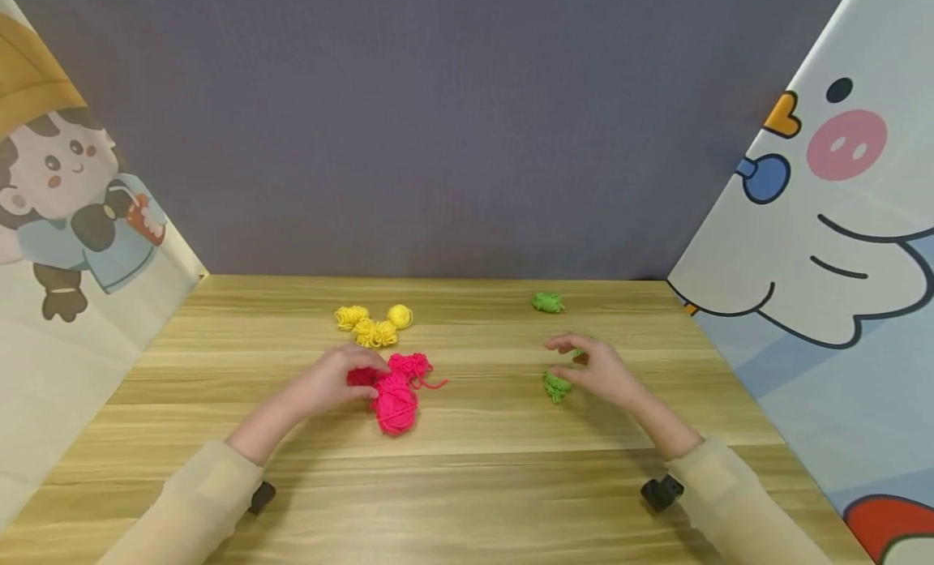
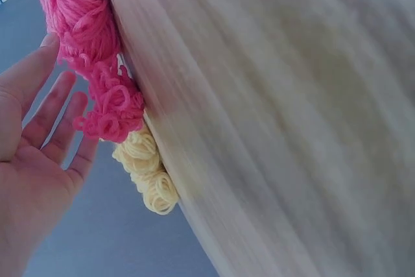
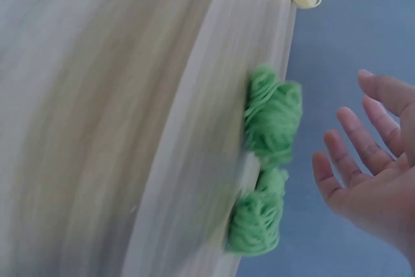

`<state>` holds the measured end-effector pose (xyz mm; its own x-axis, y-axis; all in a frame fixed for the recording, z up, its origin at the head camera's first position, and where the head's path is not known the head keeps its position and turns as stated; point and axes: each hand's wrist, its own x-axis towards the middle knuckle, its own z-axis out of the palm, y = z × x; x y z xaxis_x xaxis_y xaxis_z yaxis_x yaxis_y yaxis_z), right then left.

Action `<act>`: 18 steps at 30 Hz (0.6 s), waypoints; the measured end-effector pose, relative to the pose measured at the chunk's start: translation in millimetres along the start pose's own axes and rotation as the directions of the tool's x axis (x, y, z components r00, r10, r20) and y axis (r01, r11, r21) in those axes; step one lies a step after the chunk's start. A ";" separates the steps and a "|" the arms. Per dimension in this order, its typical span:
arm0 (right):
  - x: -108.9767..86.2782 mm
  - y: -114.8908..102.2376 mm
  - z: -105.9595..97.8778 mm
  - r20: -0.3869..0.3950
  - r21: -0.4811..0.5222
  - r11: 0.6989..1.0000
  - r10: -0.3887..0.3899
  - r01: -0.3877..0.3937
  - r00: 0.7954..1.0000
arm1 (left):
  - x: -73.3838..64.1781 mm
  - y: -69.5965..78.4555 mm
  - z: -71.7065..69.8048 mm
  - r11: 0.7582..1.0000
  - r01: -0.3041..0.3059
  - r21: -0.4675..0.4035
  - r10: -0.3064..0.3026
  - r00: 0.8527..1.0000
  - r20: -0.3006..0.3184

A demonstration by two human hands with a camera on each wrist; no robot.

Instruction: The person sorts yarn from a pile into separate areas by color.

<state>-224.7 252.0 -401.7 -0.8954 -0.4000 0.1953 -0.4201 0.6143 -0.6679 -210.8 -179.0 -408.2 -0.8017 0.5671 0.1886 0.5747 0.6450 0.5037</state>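
Bright pink yarn bundles (image 1: pixel 396 408) lie bunched together left of the middle, one loose strand trailing to the right. My left hand (image 1: pixel 341 377) is at their left side, fingers spread and relaxed; in the left wrist view its thumb and fingertips overlap the pink yarn (image 2: pixel 81 17), and I cannot tell whether they touch. My right hand (image 1: pixel 597 372) hovers over green yarn (image 1: pixel 557 387) with loosely bent fingers and holds nothing. The right wrist view shows a gap between that hand (image 3: pixel 376 154) and the green bundles (image 3: pixel 273 124). In the head view the hand partly covers the green yarn.
Several yellow yarn bundles (image 1: pixel 375 333) sit behind the pink ones. Another green bundle (image 1: pixel 547 303) lies near the back edge of the wood-grain table (image 1: pixel 467 500). A grey panel (image 1: pixel 467 143) stands behind, with printed panels (image 1: pixel 824 249) on both sides.
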 end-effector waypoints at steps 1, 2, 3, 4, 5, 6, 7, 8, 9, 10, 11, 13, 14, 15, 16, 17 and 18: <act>-0.8 2.1 -0.8 -0.002 -0.011 1.000 -0.003 0.003 1.000 | -0.1 0.4 0.4 1.000 -0.001 0.004 0.001 1.000 0.001; -1.5 4.3 -1.6 -0.006 -0.021 1.000 -0.006 0.006 1.000 | -0.3 0.9 0.7 1.000 -0.002 0.010 0.002 1.000 0.001; -2.0 6.6 -2.1 -0.010 -0.035 0.999 -0.010 0.010 1.000 | -0.4 1.5 1.0 1.000 -0.003 0.015 0.003 1.000 0.000; -2.3 8.9 -2.4 -0.015 -0.043 0.999 -0.015 0.015 1.000 | -0.4 2.2 1.2 1.000 -0.003 0.018 0.003 1.000 0.000; -2.6 11.3 -2.7 -0.017 -0.053 0.998 -0.020 0.019 1.000 | -0.4 2.9 1.3 1.000 -0.007 0.024 0.007 1.000 -0.001; -2.8 13.5 -2.8 -0.018 -0.059 0.998 -0.023 0.022 1.000 | -0.6 3.7 1.4 1.000 -0.008 0.029 0.008 1.000 0.000; -3.1 15.5 -3.0 -0.017 -0.064 0.998 -0.025 0.023 1.000 | -0.8 4.4 1.6 0.999 -0.008 0.036 0.008 1.000 0.000; -3.1 17.5 -3.0 -0.014 -0.068 0.997 -0.019 0.018 1.000 | -1.1 5.2 1.8 0.999 -0.003 0.037 0.003 1.000 0.001; -3.2 19.4 -3.1 -0.007 -0.075 0.997 -0.013 0.012 1.000 | -1.3 6.0 2.0 0.999 -0.001 0.041 0.001 1.000 0.001; -3.5 21.2 -3.2 0.003 -0.075 0.997 -0.003 0.003 1.000 | -1.5 6.7 2.5 0.999 -0.003 0.046 0.003 1.000 0.003; -3.9 22.9 -3.2 0.015 -0.077 0.997 0.005 -0.004 1.000 | -1.6 7.3 3.0 0.999 -0.007 0.051 0.006 1.000 0.004; -4.4 25.1 -3.2 0.039 -0.074 0.997 0.031 -0.028 0.999 | -1.9 8.4 3.9 0.998 -0.012 0.059 0.012 1.000 0.005; -4.5 26.7 -3.1 0.053 -0.077 0.997 0.036 -0.032 0.998 | -2.0 8.9 4.3 0.998 -0.020 0.064 0.020 1.000 0.004; -4.8 27.6 -3.0 0.065 -0.075 0.996 0.045 -0.040 0.997 | -2.0 9.0 4.8 0.997 -0.031 0.072 0.030 1.000 0.003; -4.8 28.5 -2.8 0.073 -0.074 0.996 0.051 -0.046 0.996 | -1.8 8.9 5.3 0.996 -0.040 0.075 0.040 0.999 0.002; -4.8 29.6 -2.7 0.079 -0.069 0.996 0.054 -0.049 0.995 | -1.7 8.9 5.7 0.996 -0.048 0.079 0.048 0.999 -0.001; -4.6 30.3 -2.6 0.085 -0.065 0.997 0.058 -0.052 0.995 | -1.6 8.8 6.0 0.995 -0.055 0.084 0.055 0.998 -0.003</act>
<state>-233.7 274.3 -421.0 -0.9024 -0.4203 0.0947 -0.3814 0.6771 -0.6293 -203.6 -171.2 -409.1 -0.7692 0.6005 0.2186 0.6296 0.6535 0.4202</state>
